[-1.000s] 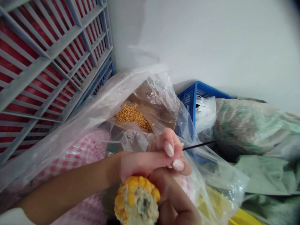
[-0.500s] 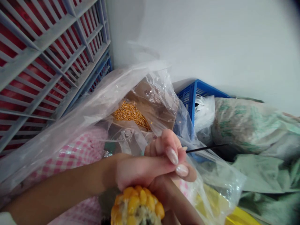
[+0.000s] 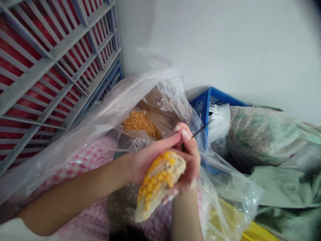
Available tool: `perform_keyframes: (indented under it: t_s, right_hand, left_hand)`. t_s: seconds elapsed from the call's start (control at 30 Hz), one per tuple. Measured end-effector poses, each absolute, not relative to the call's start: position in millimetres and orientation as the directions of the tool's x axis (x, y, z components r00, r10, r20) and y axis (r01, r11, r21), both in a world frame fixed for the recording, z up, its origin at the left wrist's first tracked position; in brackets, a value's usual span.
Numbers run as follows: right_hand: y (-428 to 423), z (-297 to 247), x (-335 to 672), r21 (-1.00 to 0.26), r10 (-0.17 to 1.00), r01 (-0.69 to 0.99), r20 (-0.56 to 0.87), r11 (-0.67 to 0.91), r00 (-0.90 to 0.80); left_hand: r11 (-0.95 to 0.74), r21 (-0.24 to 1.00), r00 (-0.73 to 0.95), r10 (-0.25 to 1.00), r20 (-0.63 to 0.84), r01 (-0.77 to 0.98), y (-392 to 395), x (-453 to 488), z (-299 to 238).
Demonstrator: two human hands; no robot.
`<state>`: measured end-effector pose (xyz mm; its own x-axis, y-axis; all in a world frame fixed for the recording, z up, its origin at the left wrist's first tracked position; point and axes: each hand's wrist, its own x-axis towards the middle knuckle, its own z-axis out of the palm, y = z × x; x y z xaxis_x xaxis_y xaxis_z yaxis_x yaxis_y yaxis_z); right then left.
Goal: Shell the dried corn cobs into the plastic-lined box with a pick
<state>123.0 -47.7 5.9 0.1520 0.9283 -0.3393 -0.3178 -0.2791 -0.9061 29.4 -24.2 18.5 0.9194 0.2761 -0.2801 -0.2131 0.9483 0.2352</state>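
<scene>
A partly stripped corn cob [image 3: 157,184] with yellow kernels and pale bare patches is tilted in front of me. My right hand [image 3: 189,164] is wrapped around its upper end, with fingertips showing underneath. My left hand [image 3: 152,150] lies along the far side of the cob, its fingers closed near the right hand's fingertips. From between these fingers a thin dark rod [image 3: 200,129] sticks out to the upper right; its other end is hidden. Beyond the hands, loose corn kernels [image 3: 142,124] lie in a large clear plastic bag [image 3: 100,113].
A grey slatted crate [image 3: 62,53] with red behind its slats stands at left. A blue crate [image 3: 206,110] and a stuffed pale sack [image 3: 258,134] are at right, above green cloth [image 3: 271,184]. Pink checkered fabric [image 3: 92,160] shows below the bag. A white wall stands behind.
The corn cob has come up and swung from end-on to a slanted side view. Both hands have shifted upward, and the thin rod now points more steeply up.
</scene>
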Motion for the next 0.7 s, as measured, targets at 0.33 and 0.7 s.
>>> perform_keyframes:
  t_s: [0.33,0.7]
  right_hand:
    - [-36.6,-10.7,122.8,-0.907,0.918,-0.336,-0.335,-0.254,0.210]
    - [-48.5,-4.5,113.9,-0.861,0.992,0.508,-0.096,-0.043,-0.078]
  left_hand:
    - [0.587,0.364,0.313,0.749,-0.584,-0.723,16.8,4.4,-3.3]
    - [0.358,0.591,-0.043,0.830,-0.556,-0.723,35.2,-13.2,-7.3]
